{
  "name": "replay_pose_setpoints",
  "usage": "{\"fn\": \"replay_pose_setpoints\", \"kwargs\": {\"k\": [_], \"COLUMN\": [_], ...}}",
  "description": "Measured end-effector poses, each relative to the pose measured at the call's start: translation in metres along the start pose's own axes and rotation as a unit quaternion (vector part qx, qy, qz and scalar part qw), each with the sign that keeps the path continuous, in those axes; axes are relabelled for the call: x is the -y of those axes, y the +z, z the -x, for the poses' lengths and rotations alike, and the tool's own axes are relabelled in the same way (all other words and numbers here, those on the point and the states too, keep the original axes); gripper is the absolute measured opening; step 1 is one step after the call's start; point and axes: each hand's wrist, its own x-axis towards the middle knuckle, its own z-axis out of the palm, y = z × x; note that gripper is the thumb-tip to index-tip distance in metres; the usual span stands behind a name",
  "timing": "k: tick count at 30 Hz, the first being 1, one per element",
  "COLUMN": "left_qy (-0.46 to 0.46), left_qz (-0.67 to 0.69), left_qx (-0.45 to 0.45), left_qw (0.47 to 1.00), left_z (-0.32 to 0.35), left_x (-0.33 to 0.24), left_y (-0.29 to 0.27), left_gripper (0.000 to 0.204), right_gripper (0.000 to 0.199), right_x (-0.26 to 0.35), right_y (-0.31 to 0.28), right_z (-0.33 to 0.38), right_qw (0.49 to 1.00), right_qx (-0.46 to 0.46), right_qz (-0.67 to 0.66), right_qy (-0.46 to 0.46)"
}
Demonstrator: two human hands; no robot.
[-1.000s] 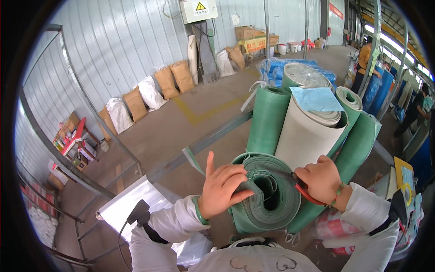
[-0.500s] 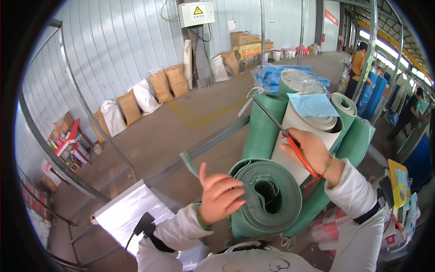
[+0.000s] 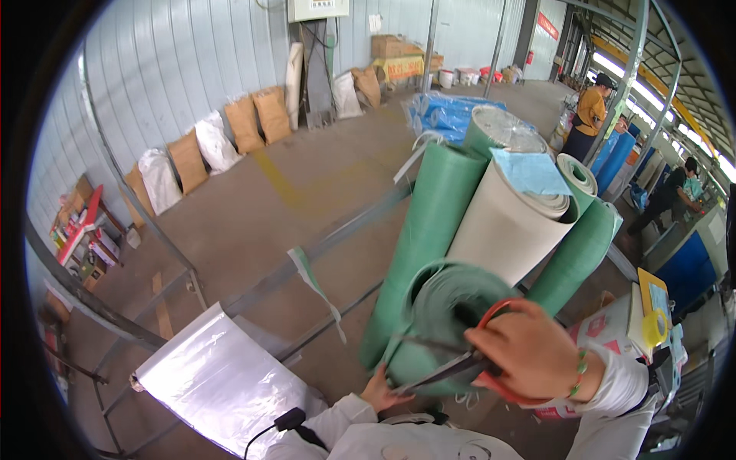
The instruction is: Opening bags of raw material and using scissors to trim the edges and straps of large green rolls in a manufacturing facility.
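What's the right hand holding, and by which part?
The right hand holds scissors by their red handle loops; the left hand steadies the green roll's lower edge.

Concrete floor; on it brown and white sacks along wall, cardboard boxes, blue tarp bundle, green and cream rolls standing upright

left hand – low, fingers curled, grip unclear | right hand – raised, grip closed

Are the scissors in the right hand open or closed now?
Open: the scissors in the right hand show two dark blades spread apart.
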Motion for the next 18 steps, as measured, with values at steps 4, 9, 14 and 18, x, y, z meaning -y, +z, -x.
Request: {"fn": "replay_pose_setpoints", "kwargs": {"k": [4,9,14,18], "left_qy": [0.073,0.038,0.057,0.031], "left_qz": [0.027,0.028,0.21,0.178], "left_qx": [-0.088,-0.252,-0.142,-0.12], "left_qw": [0.993,0.967,0.966,0.976], "left_z": [-0.025,-0.038,-0.038,-0.023], "left_x": [0.01,0.043,0.077,0.123], "left_y": [0.009,0.008,0.012,0.006], "left_gripper": [0.034,0.037,0.051,0.04], "right_gripper": [0.062,0.06,0.057,0.066], "right_x": [-0.002,0.001,0.038,0.067], "right_y": [0.003,0.024,0.011,-0.049], "right_z": [-0.014,-0.01,0.032,0.13], "right_qw": [0.998,0.986,0.979,0.91], "right_qx": [0.005,-0.067,-0.099,-0.241], "right_qz": [-0.027,0.012,0.055,-0.019], "right_qy": [0.054,0.155,0.169,0.337]}}
